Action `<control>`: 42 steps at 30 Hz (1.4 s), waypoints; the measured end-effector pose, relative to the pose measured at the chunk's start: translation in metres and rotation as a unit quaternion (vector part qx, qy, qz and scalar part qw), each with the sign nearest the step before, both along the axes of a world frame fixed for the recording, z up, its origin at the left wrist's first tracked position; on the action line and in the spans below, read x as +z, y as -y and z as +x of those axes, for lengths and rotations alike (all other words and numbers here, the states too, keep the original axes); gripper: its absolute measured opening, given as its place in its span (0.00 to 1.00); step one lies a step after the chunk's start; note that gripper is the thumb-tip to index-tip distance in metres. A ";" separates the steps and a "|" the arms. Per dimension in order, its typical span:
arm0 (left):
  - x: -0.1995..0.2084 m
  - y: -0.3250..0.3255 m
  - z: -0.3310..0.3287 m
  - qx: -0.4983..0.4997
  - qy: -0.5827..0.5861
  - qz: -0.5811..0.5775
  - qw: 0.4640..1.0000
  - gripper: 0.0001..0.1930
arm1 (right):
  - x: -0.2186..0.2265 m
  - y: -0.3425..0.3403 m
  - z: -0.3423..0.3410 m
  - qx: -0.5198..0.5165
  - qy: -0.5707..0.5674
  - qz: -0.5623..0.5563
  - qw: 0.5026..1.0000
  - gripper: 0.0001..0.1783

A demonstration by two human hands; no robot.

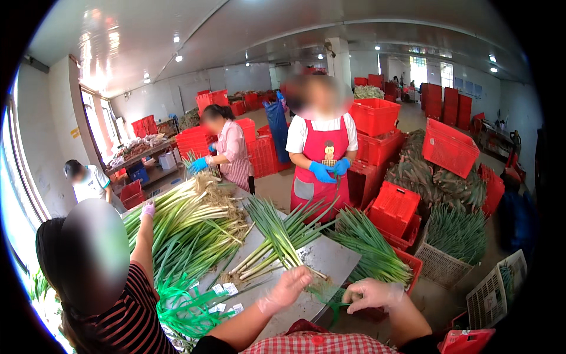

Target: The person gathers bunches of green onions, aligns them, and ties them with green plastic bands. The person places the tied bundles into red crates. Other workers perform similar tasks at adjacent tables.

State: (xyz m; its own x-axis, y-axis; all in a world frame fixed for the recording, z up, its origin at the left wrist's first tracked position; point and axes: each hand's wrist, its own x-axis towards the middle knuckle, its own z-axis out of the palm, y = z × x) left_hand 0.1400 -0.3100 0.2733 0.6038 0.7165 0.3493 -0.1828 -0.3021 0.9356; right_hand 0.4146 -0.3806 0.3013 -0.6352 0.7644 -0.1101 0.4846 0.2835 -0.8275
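Note:
My left hand (289, 287), in a thin clear glove, is raised over the near edge of the metal table (344, 258). Its fingers are pinched together, and what they hold, if anything, does not show. To its right, my right hand (371, 294), gloved the same way, has its fingers curled in. Thin green strands (333, 298) hang between the hands, close to the right fingertips; whether they are gripped is unclear. Just beyond my left hand lie loose scallions (282, 236), with their roots toward me. Green ribbon ties with white tags (188, 310) lie left of my left forearm.
A big scallion pile (194, 227) covers the table's left side, beside a co-worker in a striped top (127, 307). Across stands a person in a red apron (323, 171). More scallions (371, 248), red crates (394, 207) and a pale crate (443, 265) stand at right.

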 end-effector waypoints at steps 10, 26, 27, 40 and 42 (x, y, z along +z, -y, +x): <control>-0.011 0.021 0.017 -0.215 0.023 -0.244 0.946 0.14 | 0.011 -0.017 -0.002 0.023 -0.353 0.120 0.928 0.15; 0.019 0.000 0.001 -0.054 0.058 0.146 0.986 0.17 | -0.007 -0.021 -0.014 -0.074 -0.139 0.036 0.987 0.14; 0.024 -0.003 -0.001 -0.025 0.014 0.222 0.975 0.17 | -0.008 -0.027 -0.004 -0.116 -0.121 0.059 0.984 0.11; 0.021 0.017 0.005 -0.329 0.236 -0.155 0.901 0.14 | -0.003 -0.038 -0.047 -0.052 -0.677 -0.178 0.712 0.10; 0.010 0.025 0.005 -0.398 0.278 -0.246 0.839 0.14 | 0.007 -0.031 -0.057 -0.108 -0.677 -0.246 0.685 0.11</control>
State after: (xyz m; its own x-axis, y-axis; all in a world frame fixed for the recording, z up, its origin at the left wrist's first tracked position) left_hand 0.1447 -0.3351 0.2829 0.8009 0.3046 0.5155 -0.5933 0.5199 0.6146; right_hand 0.3581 -0.3497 0.3083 -0.2876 0.9386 0.1906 -0.8350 -0.1483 -0.5299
